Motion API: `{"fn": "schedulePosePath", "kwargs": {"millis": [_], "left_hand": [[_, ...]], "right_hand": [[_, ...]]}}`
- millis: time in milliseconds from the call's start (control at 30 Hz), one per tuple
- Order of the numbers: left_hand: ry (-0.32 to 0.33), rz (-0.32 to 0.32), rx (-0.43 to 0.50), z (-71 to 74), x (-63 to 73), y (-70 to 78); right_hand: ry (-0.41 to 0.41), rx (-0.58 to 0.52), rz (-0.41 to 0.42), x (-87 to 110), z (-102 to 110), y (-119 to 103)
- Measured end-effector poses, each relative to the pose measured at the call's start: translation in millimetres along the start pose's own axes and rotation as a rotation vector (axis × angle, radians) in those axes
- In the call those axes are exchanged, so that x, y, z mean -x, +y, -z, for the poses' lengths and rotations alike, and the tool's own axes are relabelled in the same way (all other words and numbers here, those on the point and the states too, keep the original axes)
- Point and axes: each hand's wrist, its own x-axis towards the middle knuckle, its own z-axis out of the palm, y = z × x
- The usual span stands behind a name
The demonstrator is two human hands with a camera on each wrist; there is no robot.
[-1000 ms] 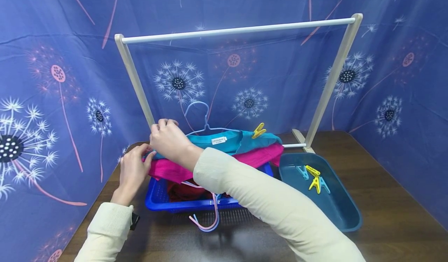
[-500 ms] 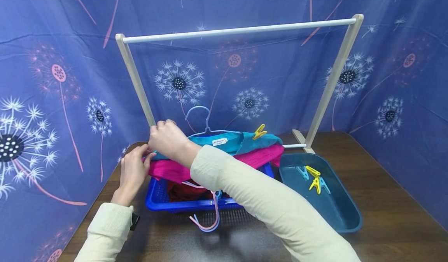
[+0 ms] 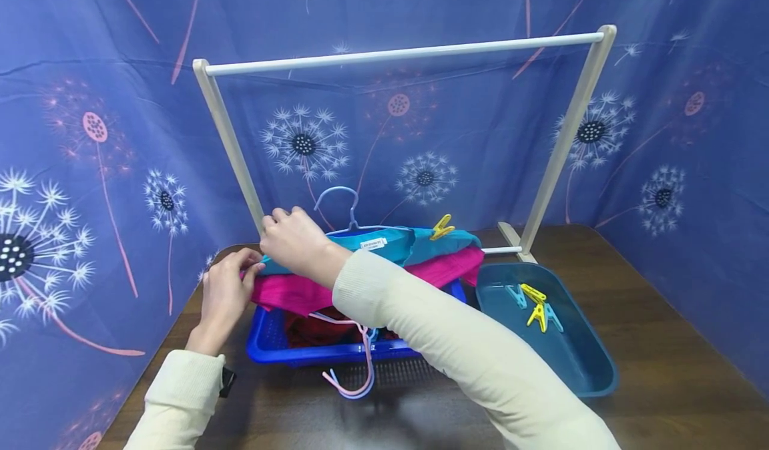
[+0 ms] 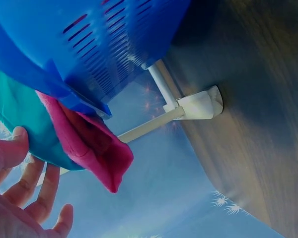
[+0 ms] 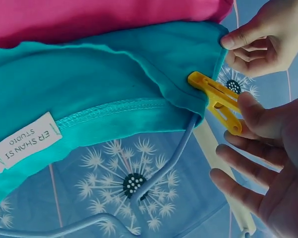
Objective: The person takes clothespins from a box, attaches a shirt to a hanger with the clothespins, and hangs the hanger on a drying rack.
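Note:
A teal shirt [image 3: 384, 240] with a white label lies over a magenta garment [image 3: 288, 293], with a light-blue hanger [image 3: 353, 217] in its neck. My left hand [image 3: 225, 293] pinches the shirt's left sleeve edge between thumb and fingers. At that same shoulder, my right hand [image 3: 300, 243] has thumb and index finger on the handles of a yellow clothespin [image 5: 201, 82]; its other fingers are spread. The clothespin's tip bites the teal cloth beside the hanger arm, plain in the right wrist view. Another yellow clothespin [image 3: 442, 228] clips the opposite shoulder.
Under the clothes stands a blue basket [image 3: 288, 355] holding dark red cloth. Pink and blue hanger hooks [image 3: 368, 356] hang over its front rim. A dark teal tray [image 3: 577, 353] at right holds several clothespins [image 3: 533, 294]. Behind rises a rack with a white bar [image 3: 396, 56].
The light-blue hanger's hook has sunk a little lower behind the shirt. Both hands stay at the shirt's left shoulder, nearly still. The whole head view has shifted slightly.

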Motion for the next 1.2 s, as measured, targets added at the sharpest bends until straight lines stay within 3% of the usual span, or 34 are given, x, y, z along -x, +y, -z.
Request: {"fn": "schedulePosePath", "kwargs": {"millis": [400,833,1200], "left_hand": [[-0.003,0.008,0.01,2.7,-1.8,1.7],[0.0,0.018,0.01,1.2,-2.8,1.5],[-0.008,0.031,-0.002,1.0,-3.3,2.4]], "right_hand": [[0.033,-0.055,-0.019,17.2,-4,13],[0.156,-0.087,0.03,54.9,-1,24],[0.207,-0.108,-0.003,89.8,-10,48]]}}
